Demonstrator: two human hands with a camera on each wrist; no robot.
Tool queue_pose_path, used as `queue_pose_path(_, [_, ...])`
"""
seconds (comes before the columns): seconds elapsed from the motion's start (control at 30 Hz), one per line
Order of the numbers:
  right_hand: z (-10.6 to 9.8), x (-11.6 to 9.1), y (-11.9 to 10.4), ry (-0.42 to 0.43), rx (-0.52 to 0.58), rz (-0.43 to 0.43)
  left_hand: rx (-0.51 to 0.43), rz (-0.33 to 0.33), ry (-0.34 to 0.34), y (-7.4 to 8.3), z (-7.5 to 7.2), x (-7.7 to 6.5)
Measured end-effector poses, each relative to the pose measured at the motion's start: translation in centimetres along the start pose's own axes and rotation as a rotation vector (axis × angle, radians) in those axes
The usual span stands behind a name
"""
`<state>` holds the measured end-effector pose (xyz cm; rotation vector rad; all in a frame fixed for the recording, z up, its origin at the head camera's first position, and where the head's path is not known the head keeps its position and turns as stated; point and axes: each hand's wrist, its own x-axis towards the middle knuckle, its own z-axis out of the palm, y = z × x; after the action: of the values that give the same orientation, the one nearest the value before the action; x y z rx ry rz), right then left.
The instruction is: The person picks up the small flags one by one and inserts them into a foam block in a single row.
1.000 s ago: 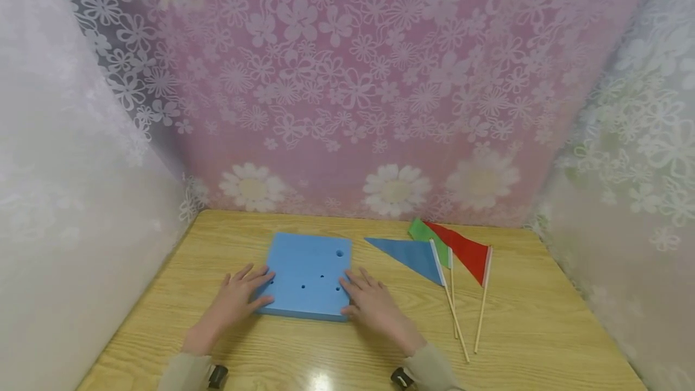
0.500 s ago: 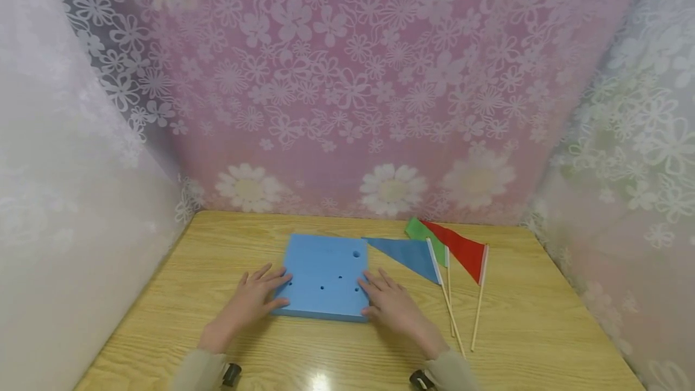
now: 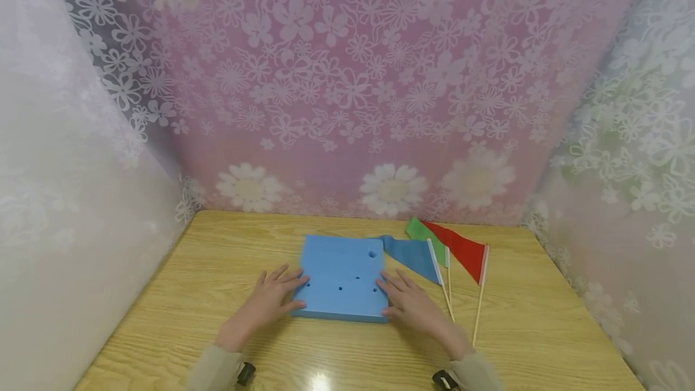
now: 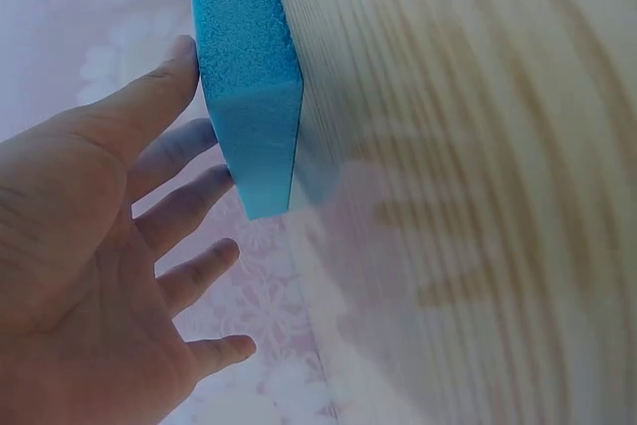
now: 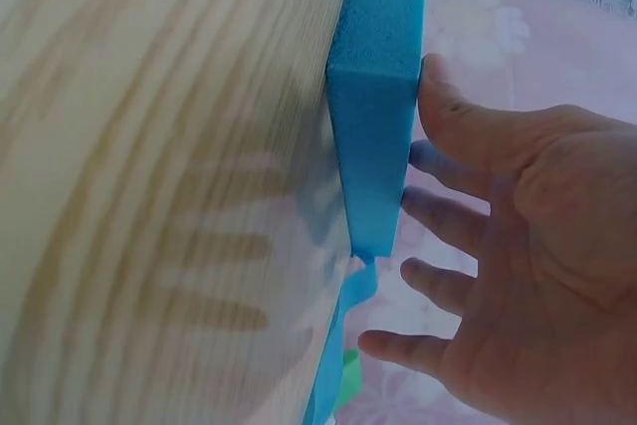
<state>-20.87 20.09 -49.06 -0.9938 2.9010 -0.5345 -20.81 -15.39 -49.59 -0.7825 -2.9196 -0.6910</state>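
Observation:
A flat blue foam block (image 3: 342,264) with several small holes lies on the wooden table. My left hand (image 3: 271,297) rests on its left edge, fingers spread and thumb near the front corner. On the opposite edge, my right hand (image 3: 409,300) lies with straight, spread fingers touching the top. Both wrist views show the block's side (image 4: 264,131), with fingertips at its upper edge and palms off the table. Just right of the block lies a blue pennant flag (image 3: 415,256), its tip bent up against the block's far right corner.
A red flag (image 3: 464,249) and a green flag (image 3: 418,231) on thin wooden sticks lie at the right, overlapping. My right forearm covers part of the sticks. The wooden table (image 3: 179,318) ends at a pink floral curtain (image 3: 326,107) behind, with pale cloth at both sides.
Both hands have slid the foam block to the right along the table. Its edge has reached the blue flag, whose tip has bent. The red and green flags stay put.

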Motion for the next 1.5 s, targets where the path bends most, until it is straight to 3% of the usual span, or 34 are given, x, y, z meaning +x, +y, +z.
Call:
queue_pose_path(0.37, [-1.4,-1.7,1.6,0.012,0.070,0.018,-0.016,0.064,-0.013,1.6,0.9,1.0])
queue_pose_path(0.83, [-1.9,-2.8,2.6,0.004,0.074,0.030,-0.041,0.081,-0.011,2.6,1.7,1.7])
queue_pose_path(1.3, [-2.0,-3.1,2.9,-0.011,0.119,0.041,-0.016,0.021,-0.080,2.9,2.3,2.6])
queue_pose_path(1.4, [-1.9,-3.1,3.0,0.022,0.121,0.041,-0.017,0.024,-0.081,3.0,2.3,2.6])
queue_pose_path(1.5, [-2.1,-3.2,3.2,0.113,0.142,0.094,-0.014,0.027,-0.080,3.1,2.2,2.6])
